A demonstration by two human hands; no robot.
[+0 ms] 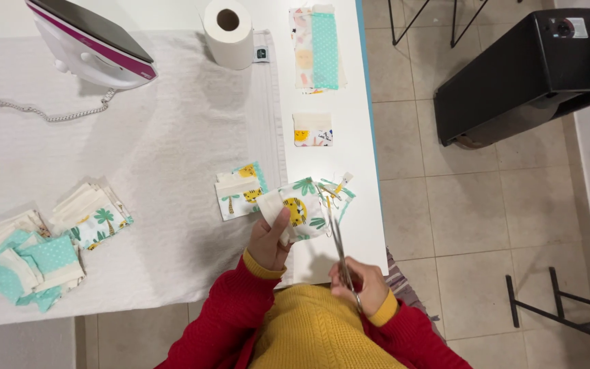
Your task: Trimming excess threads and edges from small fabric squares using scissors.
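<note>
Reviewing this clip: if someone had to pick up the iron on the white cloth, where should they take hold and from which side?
By the handle of the iron, I'd judge. It stands on its heel at the far left, soleplate facing away, so come from the near side and wrap the fingers round the handle loop, clear of the cord.

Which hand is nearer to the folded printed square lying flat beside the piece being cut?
Left. The left hand sits just below the folded square; the right hand, holding scissors, is farther off to its lower right.

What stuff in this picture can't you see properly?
All in the head view:
- Iron: its tip is cut off by the top edge.
- Scissors: handles hidden inside the right hand.
- Fabric piece: its near corner is covered by the left hand.
- Cut line: too small to tell.
</note>
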